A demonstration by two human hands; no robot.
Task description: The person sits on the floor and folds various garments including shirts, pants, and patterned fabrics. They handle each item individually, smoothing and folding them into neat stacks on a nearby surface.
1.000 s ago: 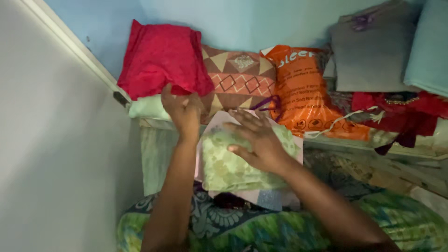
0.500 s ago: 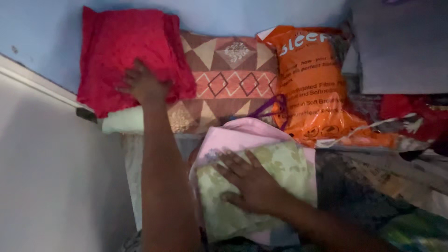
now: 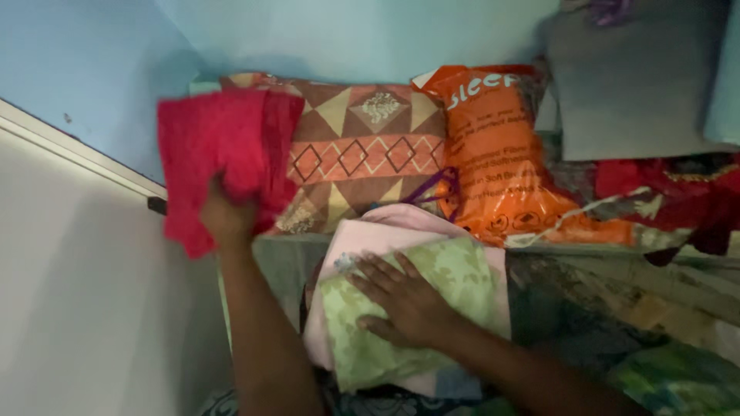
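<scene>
Two hands among folded cloths on a bed.

The left hand has its fingers closed on a red cloth, lifted in front of a brown patterned pillow by the blue wall. The right hand lies flat, fingers spread, on a folded green cloth atop a pink cloth. An orange plastic bag sits just beside the pillow.

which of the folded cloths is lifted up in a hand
The red cloth, gripped by the left hand and raised by the blue wall. The green patterned cloth and the pink cloth beneath it lie flat under the right hand.
</scene>
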